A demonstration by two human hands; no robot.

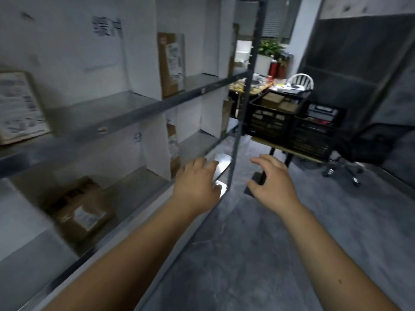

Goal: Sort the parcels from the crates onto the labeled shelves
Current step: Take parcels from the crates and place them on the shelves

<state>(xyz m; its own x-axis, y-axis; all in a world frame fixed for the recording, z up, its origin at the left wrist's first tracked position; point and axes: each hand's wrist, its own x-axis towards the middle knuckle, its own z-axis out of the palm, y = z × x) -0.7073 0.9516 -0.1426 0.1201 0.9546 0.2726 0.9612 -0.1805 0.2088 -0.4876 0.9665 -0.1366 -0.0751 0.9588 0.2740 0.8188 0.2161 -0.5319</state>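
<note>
Head view looks along a grey metal shelving unit (125,113) on the left, split by white divider panels into compartments. Both hands reach forward over the grey floor (258,254) and hold nothing. On the left hand (197,187) the fingers are loosely curled and slightly spread, just in front of the shelf's front edge; on the right hand (272,182) the fingers are relaxed and spread in open air. Cardboard parcels already sit on the shelves: a flat one (18,106) leaning at far left, a tall one (171,63) upright on the upper shelf, a brown box (83,212) with a white label on the lower shelf. A dark upright post (244,104) of the shelving stands between the hands and two black crates (269,118) on a low wooden desk (276,147), with parcels showing in the nearer crate. Beyond them are a cluttered desk, a white chair (301,79) and a potted plant (270,48); a black office chair (368,142) stands at right.
</note>
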